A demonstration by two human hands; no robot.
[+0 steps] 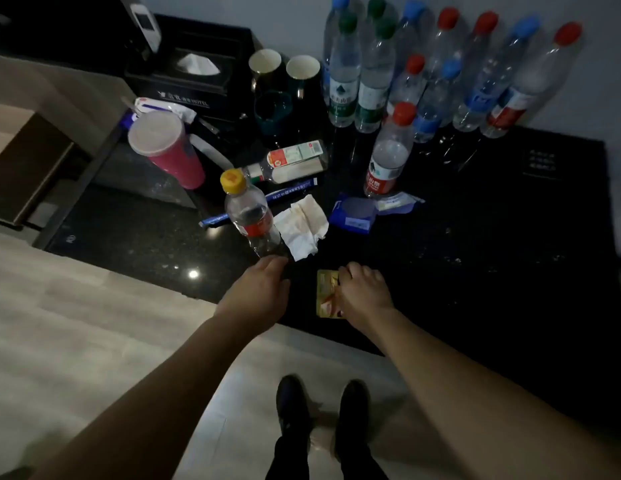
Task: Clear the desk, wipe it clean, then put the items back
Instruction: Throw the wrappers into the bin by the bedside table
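Hands reach over the black desk: the right hand curls its fingers on a yellow packet at the near edge, the left hand (fingers relaxed, holding nothing) sits just below a yellow-capped bottle beside 1 crumpled tissue.

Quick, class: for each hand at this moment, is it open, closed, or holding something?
Left hand: at the base of the yellow-capped bottle; grip cannot be told.
Right hand: fingers curled on the yellow packet.
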